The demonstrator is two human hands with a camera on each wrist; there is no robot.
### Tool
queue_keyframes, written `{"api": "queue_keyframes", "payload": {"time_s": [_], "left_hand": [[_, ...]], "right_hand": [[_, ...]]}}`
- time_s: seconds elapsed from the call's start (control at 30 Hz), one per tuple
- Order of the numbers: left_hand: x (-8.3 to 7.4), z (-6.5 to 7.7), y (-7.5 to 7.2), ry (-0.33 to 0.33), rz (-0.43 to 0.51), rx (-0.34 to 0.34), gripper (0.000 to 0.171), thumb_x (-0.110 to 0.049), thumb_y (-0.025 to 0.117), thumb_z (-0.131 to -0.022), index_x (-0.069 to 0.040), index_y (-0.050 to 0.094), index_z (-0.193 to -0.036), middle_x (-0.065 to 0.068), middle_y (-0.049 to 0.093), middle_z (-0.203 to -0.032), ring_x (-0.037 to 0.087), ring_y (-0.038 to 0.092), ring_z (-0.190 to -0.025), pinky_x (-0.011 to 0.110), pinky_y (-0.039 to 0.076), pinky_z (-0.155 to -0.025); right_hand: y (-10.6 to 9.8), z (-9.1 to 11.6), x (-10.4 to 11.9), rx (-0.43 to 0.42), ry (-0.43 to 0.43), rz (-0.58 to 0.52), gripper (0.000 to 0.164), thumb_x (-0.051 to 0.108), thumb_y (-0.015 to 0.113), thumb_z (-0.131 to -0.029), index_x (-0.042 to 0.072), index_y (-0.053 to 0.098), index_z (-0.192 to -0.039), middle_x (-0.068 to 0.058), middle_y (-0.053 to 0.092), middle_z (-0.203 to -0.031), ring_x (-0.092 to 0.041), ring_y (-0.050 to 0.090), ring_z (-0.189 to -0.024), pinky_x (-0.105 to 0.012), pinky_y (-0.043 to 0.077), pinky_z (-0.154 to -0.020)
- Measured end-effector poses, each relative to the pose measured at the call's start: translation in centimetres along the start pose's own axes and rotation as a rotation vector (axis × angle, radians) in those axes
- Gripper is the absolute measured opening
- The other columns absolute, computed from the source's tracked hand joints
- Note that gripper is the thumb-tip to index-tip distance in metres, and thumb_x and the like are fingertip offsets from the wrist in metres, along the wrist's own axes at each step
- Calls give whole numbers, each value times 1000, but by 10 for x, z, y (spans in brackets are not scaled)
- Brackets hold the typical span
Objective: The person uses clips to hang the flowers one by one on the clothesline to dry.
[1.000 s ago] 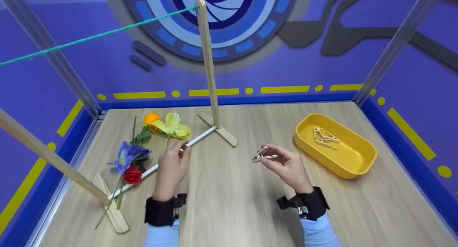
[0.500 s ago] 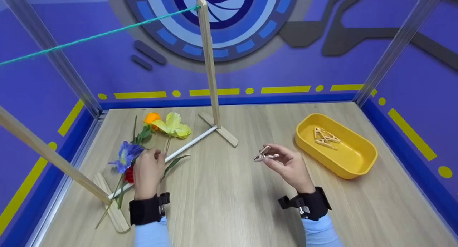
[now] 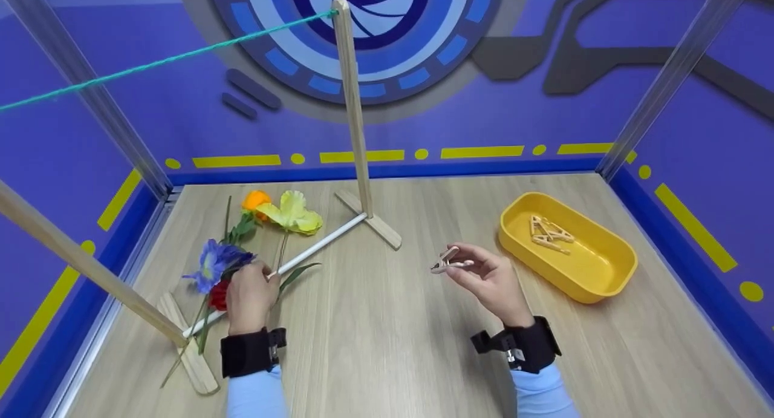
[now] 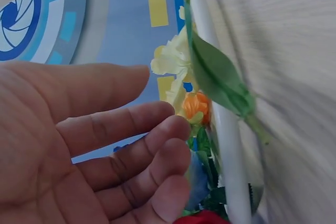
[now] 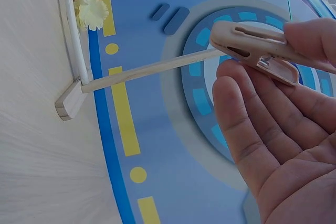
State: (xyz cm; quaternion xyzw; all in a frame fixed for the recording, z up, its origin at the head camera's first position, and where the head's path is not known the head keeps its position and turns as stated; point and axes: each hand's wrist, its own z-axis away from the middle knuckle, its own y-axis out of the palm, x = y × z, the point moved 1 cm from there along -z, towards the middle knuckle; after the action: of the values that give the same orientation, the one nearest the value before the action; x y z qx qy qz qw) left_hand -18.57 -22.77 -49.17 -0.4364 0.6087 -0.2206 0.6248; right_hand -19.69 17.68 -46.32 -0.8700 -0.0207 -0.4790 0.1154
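My left hand [image 3: 249, 294] hovers over the flower stems, next to the red rose [image 3: 218, 296] and the purple-blue flower [image 3: 208, 268]. Its fingers are loosely bent, with nothing held between thumb and fingertips in the left wrist view. A green leaf [image 4: 218, 72] lies just beyond those fingertips, across the white rod [image 4: 231, 156]. Farther back are a yellow flower [image 3: 293, 212] and an orange flower [image 3: 256, 199]. Off to the right, my right hand [image 3: 493, 282] pinches a light wooden clothespin [image 5: 252, 45] between thumb and fingers, raised above the table.
A yellow tray [image 3: 568, 282] with several clothespins [image 3: 549, 231] stands at the right. Two wooden posts [image 3: 354, 109] joined at the base by the white rod carry a green string [image 3: 169, 61] at upper left. Walls enclose the table [image 3: 387, 345].
My left hand has moved left toward the red rose and purple-blue flower, uncovering the green leaf and part of the white rod. The right hand with its clothespin has barely moved.
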Motion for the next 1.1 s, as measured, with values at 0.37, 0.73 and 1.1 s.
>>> {"api": "queue_keyframes", "payload": {"time_s": [0.37,0.73,1.1], "left_hand": [[8,0,9,-61,-18,54,17,-11,74,-89,2,67,-82,24,70,-86,43,67,-79,55,51,-67],[9,-3,15,-88,-35,128,12,-7,68,-90,1,65,-81,26,69,-89,47,67,-83,57,52,-69],[2,-7,24,-53,-33,148,6,3,62,-84,-2,61,-81,20,66,-85,39,63,-79,52,49,-66]], "right_hand": [[-3,1,-1,-7,29,9,32,-15,72,-86,-11,69,-118,-25,73,-102,-12,72,-94,-24,59,-79],[-3,1,-1,-3,18,11,32,-15,72,-86,-11,69,-118,-25,73,-102,-12,72,-93,-24,59,-79],[-3,1,-1,-8,41,7,31,-15,72,-86,-11,69,-117,-25,73,-101,-12,73,-91,-24,59,-78]]}}
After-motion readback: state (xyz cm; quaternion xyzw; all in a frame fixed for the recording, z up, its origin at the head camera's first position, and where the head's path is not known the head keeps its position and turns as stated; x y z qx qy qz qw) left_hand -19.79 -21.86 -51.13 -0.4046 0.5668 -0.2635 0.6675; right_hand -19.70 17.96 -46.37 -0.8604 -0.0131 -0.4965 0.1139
